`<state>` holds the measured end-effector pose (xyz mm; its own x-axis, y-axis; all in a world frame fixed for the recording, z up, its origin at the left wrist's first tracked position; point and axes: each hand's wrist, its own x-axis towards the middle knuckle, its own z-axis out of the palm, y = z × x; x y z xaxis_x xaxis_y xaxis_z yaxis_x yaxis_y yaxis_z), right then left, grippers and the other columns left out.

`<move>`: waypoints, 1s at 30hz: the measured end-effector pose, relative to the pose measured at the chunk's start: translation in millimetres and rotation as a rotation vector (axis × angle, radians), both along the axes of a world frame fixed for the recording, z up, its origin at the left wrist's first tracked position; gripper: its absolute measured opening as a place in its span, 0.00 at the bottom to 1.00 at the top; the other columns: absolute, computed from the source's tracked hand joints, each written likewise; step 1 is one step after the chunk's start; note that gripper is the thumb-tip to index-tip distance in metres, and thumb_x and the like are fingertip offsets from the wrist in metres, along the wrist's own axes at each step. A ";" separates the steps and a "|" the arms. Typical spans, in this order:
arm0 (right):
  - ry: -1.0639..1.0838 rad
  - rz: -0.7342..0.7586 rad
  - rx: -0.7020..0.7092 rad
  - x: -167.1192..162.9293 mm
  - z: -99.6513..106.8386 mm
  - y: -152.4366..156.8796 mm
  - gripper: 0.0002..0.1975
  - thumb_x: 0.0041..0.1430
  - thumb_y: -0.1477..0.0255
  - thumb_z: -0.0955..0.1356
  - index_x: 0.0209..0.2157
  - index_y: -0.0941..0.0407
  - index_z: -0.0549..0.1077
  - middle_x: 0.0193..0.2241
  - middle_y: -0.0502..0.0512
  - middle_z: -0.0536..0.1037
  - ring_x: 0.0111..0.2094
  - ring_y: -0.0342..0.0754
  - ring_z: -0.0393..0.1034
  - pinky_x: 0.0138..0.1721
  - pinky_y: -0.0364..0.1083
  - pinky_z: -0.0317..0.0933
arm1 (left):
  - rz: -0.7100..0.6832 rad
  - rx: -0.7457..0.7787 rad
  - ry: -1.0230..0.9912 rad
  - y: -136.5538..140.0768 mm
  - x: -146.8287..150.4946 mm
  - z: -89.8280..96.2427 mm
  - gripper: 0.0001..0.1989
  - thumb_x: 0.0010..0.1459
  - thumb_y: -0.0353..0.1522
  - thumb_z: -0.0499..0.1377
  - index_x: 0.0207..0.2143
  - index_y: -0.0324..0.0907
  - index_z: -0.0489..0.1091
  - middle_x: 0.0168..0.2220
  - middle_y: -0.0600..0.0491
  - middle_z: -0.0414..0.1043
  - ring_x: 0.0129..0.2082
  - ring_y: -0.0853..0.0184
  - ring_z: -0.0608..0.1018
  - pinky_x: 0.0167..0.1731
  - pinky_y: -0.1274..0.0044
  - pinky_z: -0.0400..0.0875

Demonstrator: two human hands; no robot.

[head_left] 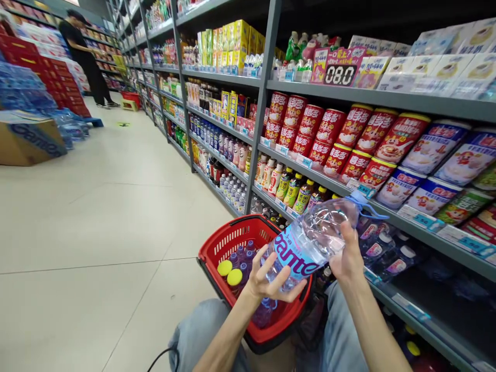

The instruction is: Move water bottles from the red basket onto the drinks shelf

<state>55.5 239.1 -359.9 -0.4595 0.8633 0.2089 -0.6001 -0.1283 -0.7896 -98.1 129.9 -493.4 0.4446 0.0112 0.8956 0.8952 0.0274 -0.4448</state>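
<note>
A large clear water bottle [306, 243] with a blue label and blue cap is tilted above the basket, its cap toward the shelf. My left hand [271, 281] cups its lower end with the fingers spread around it. Near the neck, my right hand [346, 253] grips the side, thumb up. Below them, between my knees, stands a red shopping basket [217, 232] with a black rim. Inside it are several small bottles [244, 261], two containers with yellow lids [234, 277] and another clear bottle [264, 311], partly hidden by my left arm.
Close on the right runs a grey shelf rack [263, 103] with red cans [352, 124], bottled drinks [298, 191] and cartons [442, 67]. A cardboard box [31, 137] and water packs [23, 88] stand at left. A person in black [87, 57] is farther down the aisle.
</note>
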 end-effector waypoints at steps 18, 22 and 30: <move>0.119 0.090 0.054 21.9 -28.3 59.7 0.38 0.34 0.55 0.82 0.49 0.50 0.75 0.40 0.54 0.84 0.45 0.61 0.80 0.54 0.63 0.73 | -0.745 -0.582 -1.143 34.8 29.6 -14.0 0.45 0.50 0.54 0.68 0.66 0.51 0.57 0.58 0.42 0.67 0.54 0.45 0.77 0.50 0.47 0.78; 0.046 0.130 0.158 35.1 -47.3 49.4 0.37 0.34 0.67 0.84 0.49 0.50 0.74 0.48 0.52 0.82 0.52 0.57 0.78 0.64 0.60 0.65 | -0.540 -0.564 -0.878 37.3 20.0 -3.2 0.43 0.49 0.37 0.71 0.66 0.57 0.59 0.62 0.48 0.67 0.58 0.44 0.75 0.55 0.44 0.74; 0.014 -0.035 0.128 89.5 -88.6 25.2 0.25 0.41 0.65 0.82 0.44 0.48 0.79 0.45 0.51 0.82 0.54 0.62 0.76 0.65 0.64 0.63 | -0.572 -0.786 -0.601 41.2 30.7 -8.7 0.51 0.52 0.35 0.72 0.71 0.68 0.51 0.70 0.54 0.59 0.59 0.49 0.75 0.52 0.50 0.80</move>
<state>145.0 264.3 -448.4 -0.4261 0.8444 0.3246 -0.6134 -0.0059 -0.7897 -67.4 171.1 -502.1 0.0671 0.5962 0.8000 0.7607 -0.5494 0.3457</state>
